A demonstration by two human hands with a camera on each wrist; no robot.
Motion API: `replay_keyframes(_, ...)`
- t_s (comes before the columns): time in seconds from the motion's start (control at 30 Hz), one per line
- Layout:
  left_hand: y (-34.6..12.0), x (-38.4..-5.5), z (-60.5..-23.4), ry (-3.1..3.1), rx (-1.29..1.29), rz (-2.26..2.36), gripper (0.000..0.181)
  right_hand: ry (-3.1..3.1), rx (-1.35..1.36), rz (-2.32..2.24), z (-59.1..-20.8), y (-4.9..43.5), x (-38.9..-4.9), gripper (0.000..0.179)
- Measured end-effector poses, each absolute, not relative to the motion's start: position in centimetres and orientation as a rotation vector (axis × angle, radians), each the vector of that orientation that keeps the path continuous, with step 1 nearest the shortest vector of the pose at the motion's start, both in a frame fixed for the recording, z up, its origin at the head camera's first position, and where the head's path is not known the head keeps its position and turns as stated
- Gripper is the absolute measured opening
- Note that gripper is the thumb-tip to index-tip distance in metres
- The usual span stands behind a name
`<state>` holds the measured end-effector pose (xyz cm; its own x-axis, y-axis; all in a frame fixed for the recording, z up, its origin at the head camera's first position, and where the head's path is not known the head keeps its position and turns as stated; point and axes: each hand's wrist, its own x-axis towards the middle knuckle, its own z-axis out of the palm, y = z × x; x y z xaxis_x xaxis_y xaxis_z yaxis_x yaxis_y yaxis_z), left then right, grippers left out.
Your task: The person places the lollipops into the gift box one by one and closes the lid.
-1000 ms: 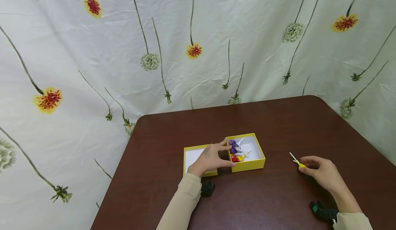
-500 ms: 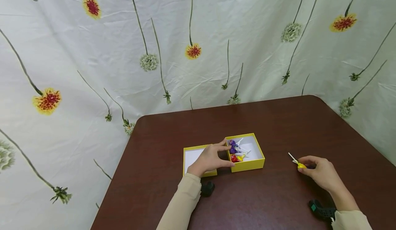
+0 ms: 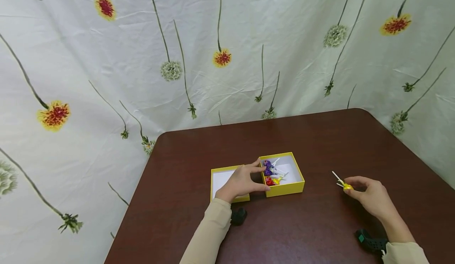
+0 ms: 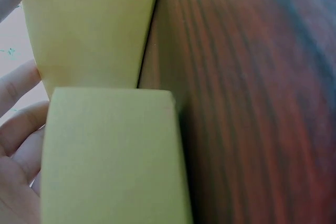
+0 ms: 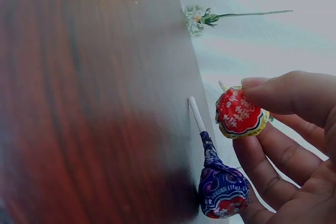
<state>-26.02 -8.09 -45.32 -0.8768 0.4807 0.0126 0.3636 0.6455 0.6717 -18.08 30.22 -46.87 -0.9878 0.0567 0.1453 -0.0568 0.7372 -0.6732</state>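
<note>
Landmark: the yellow box (image 3: 284,190), standing on the dark brown table (image 3: 291,228). Just left of the box I see a yellow-rimmed tray (image 3: 221,179), white inside, partly covered by the left hand (image 3: 241,182). Said hand holds the box by its left end, thumb against the near wall and fingers at the left rim (my left wrist feed is mostly blank yellow sides). A black wrist device (image 3: 239,216) shows in front of the box, to its left. Inside the box, crowded along its left side: purple lollipops (image 3: 268,171), a red lollipop (image 3: 269,181) and a yellow lollipop (image 3: 276,181), white sticks mostly pointing right. Well right of the box, the right hand (image 3: 373,199) pinches a red-and-yellow lollipop (image 5: 239,111) between thumb and fingers. On the right wrist feed I also get a blue-purple lollipop (image 5: 224,192) by the lower fingers; I cannot tell if it is gripped. A black band (image 3: 371,242) sits at that wrist. Behind the box: flower-printed cloth (image 3: 142,58).
</note>
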Motion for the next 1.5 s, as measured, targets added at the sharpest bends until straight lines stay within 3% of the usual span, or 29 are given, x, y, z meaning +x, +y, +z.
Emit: replay_keyframes(1.5, -8.1, -26.1, -45.5, 2.702, 0.715, 1.04, 0.072, -2.607, 0.011, 1.28, -46.0, 28.2, -18.2, 0.029)
